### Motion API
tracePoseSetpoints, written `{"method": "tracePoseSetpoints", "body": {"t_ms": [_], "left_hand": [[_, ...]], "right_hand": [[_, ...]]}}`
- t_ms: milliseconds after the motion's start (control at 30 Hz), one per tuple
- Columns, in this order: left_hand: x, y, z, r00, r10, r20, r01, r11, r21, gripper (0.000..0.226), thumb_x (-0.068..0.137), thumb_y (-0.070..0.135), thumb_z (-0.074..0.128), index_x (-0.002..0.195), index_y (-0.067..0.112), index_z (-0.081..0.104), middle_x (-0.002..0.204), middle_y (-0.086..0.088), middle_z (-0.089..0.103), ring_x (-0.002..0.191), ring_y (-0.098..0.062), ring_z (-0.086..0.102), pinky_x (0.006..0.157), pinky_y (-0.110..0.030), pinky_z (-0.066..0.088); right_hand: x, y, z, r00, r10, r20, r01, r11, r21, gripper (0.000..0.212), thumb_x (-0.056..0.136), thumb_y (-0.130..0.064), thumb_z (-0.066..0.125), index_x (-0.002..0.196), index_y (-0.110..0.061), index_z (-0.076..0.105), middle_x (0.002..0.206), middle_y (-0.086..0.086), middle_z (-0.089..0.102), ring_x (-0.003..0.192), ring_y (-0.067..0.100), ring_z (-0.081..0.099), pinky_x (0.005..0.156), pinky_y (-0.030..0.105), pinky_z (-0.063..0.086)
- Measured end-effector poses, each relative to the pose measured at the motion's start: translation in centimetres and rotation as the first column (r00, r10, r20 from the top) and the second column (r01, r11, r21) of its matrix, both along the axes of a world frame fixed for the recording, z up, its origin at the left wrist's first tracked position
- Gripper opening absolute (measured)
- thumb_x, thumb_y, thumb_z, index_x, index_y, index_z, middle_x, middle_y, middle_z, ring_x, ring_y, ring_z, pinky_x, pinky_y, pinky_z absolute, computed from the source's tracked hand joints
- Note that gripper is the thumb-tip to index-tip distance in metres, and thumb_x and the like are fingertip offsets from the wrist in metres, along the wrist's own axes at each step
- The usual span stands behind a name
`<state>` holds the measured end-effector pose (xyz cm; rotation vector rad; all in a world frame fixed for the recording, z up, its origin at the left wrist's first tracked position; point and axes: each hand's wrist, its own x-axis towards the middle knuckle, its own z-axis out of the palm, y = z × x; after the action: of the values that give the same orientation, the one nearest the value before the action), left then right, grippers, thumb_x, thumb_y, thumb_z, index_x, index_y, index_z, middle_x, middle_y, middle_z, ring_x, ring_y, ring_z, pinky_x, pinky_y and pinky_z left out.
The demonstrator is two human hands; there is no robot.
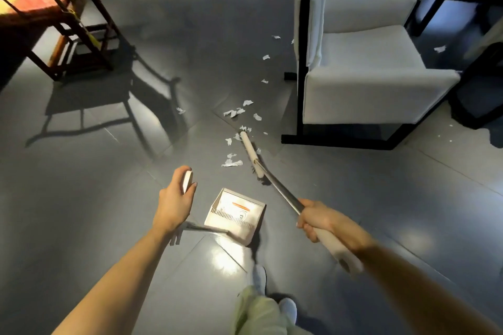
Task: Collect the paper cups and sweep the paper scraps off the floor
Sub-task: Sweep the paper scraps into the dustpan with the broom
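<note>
Gripping the broom shaft (283, 196), the right hand (317, 219) angles the broom head (251, 155) toward eleven o'clock, while the left hand (175, 200) curls round the dustpan handle (187, 181). The dustpan (235, 215) sits between them. Paper scraps (234, 113) trail toward twelve, beside the white armchair (362, 68). They look featherlight and flighty, so I'd judge short, gentle strokes, hand low on the shaft.

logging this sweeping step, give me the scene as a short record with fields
left hand: grips a white handle end, seemingly the dustpan's
right hand: grips the broom, its head down on the floor among scraps
dustpan: on the floor between the hands
paper scraps: strewn from the broom head, past the white armchair, to the far floor
paper cups: none in view
wooden chair: far left
</note>
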<state>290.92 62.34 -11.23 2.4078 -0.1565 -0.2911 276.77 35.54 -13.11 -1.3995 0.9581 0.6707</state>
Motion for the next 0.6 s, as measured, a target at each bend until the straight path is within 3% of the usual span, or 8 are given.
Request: {"method": "tracePoseSetpoints", "body": {"t_ms": [233,400,500,600], "left_hand": [[7.1,-1.8,-0.2,0.998,0.069,0.0,-0.069,0.998,0.016,0.023,0.094,0.027,0.054,0.111,0.038,0.043,0.067,-0.01,0.055,0.059,-0.036,0.055,0.065,-0.047,0.054],[13.3,-3.2,-1.0,0.995,0.1,-0.006,-0.1,0.995,0.023,0.021,0.095,0.025,0.053,0.111,0.035,0.044,0.065,-0.011,0.053,0.051,-0.03,0.055,0.062,-0.044,0.055],[16.9,-3.9,-1.5,0.994,0.11,-0.013,-0.109,0.993,0.044,0.022,0.095,0.026,0.053,0.111,0.036,0.043,0.067,-0.011,0.055,0.052,-0.032,0.058,0.062,-0.044,0.055],[20.1,-4.5,-1.8,0.993,0.114,-0.026,-0.112,0.991,0.074,0.022,0.094,0.029,0.053,0.109,0.041,0.041,0.073,-0.011,0.059,0.057,-0.035,0.058,0.063,-0.044,0.055]], "right_hand": [[10.8,-4.7,-1.5,0.999,0.006,0.051,-0.002,0.997,-0.082,0.051,0.091,0.005,0.039,0.138,-0.017,0.04,0.057,0.006,0.042,0.032,0.007,0.037,0.034,0.017,0.036],[18.0,-9.5,-3.0,0.994,0.099,0.049,-0.086,0.972,-0.217,0.063,0.09,0.006,0.038,0.146,-0.022,0.032,0.058,0.006,0.045,0.033,0.007,0.038,0.033,0.016,0.034],[21.4,-11.8,-3.8,0.988,0.155,0.027,-0.142,0.952,-0.27,0.054,0.088,0.008,0.037,0.137,-0.013,0.042,0.054,0.005,0.043,0.03,0.008,0.035,0.033,0.015,0.03],[24.4,-13.3,-5.0,0.978,0.207,-0.021,-0.204,0.94,-0.273,0.056,0.088,0.008,0.038,0.142,-0.008,0.036,0.06,0.01,0.048,0.024,0.007,0.039,0.031,0.015,0.033]]}}
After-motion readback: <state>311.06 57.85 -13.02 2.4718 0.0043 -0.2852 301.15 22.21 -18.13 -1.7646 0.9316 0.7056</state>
